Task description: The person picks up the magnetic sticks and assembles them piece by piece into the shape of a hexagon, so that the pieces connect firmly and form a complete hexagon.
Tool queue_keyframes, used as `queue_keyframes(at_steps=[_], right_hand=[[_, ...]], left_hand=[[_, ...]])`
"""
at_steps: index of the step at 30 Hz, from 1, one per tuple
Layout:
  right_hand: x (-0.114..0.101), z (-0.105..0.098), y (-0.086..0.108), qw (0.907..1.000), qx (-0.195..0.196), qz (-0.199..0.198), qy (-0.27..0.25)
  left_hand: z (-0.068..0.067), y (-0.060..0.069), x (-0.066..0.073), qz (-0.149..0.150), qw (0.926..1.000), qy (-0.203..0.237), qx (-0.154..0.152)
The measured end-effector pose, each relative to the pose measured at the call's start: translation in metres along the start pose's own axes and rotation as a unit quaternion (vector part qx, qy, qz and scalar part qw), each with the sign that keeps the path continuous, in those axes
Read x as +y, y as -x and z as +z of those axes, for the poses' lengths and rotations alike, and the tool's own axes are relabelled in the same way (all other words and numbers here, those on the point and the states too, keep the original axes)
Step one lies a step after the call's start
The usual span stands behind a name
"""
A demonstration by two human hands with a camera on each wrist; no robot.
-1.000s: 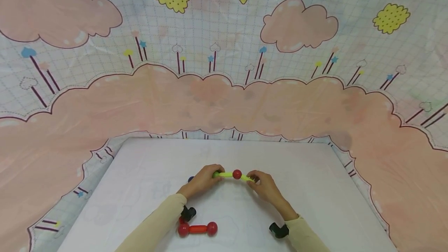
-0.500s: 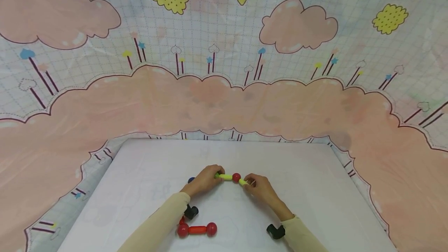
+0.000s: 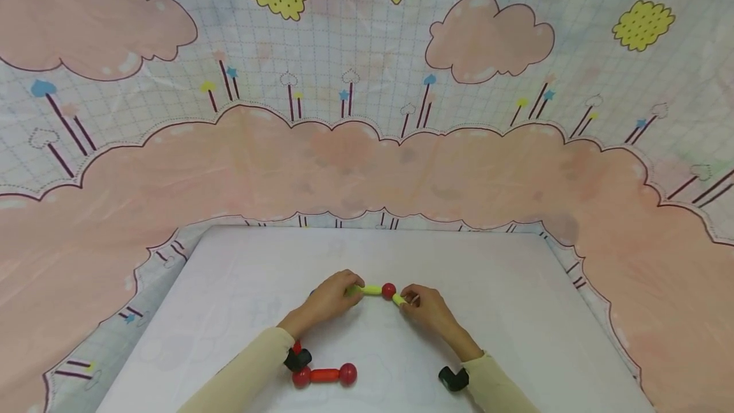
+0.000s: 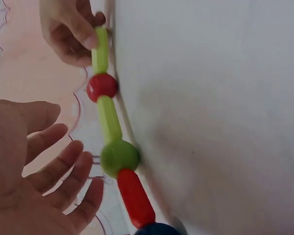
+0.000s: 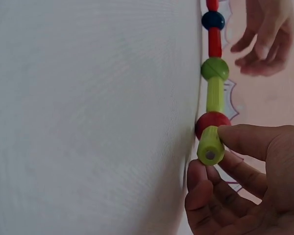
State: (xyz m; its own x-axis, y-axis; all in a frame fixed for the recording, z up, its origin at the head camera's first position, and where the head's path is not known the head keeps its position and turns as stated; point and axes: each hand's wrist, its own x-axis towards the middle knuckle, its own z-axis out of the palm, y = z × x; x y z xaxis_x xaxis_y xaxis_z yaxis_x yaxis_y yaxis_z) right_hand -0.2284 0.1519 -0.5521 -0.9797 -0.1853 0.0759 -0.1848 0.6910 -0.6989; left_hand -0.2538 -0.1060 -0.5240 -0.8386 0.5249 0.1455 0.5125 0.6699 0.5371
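Note:
A chain of toy rods and balls lies on the white table. My right hand [image 3: 431, 308] pinches the yellow-green rod [image 5: 210, 147] at its end between thumb and fingers; a small metal disc shows in the rod's tip. That rod joins a red ball [image 3: 388, 290], a second yellow-green rod [image 4: 109, 119] and a green ball [image 4: 120, 158]. Beyond come a red rod [image 4: 136, 198] and a dark blue ball [image 5: 213, 20]. Beside the green ball, my left hand [image 3: 332, 294] has loosely spread fingers, apart from the chain in both wrist views.
Nearer me on the white table [image 3: 493, 273], a red rod [image 3: 325, 375] lies between two red balls [image 3: 348, 374]. Another red piece [image 3: 296, 348] is partly hidden by the left wrist's black camera [image 3: 298, 359]. A patterned cloth [image 3: 367, 171] hangs behind the table.
My left hand has loosened from the green ball and drawn slightly left. My right hand has shifted a little left, and its end rod now angles more toward me.

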Motion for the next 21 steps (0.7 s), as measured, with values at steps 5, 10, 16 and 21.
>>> queue_keyframes(at_steps=[5, 10, 16, 21], right_hand=[[0.000, 0.000, -0.001, 1.0000, -0.001, 0.006, 0.001], [0.000, 0.000, -0.002, 0.9999, 0.000, 0.008, 0.008], [0.001, 0.000, -0.001, 1.0000, 0.001, 0.003, 0.009], [0.003, 0.000, -0.001, 1.0000, 0.001, -0.002, 0.006]], left_hand=[[-0.006, 0.027, 0.017, 0.006, 0.9976, -0.010, -0.068], [-0.009, 0.046, 0.024, -0.015, 0.9899, -0.009, -0.140], [-0.015, 0.067, 0.022, -0.048, 0.9704, 0.021, -0.236], [-0.016, 0.079, 0.018, -0.052, 0.9622, 0.019, -0.267]])
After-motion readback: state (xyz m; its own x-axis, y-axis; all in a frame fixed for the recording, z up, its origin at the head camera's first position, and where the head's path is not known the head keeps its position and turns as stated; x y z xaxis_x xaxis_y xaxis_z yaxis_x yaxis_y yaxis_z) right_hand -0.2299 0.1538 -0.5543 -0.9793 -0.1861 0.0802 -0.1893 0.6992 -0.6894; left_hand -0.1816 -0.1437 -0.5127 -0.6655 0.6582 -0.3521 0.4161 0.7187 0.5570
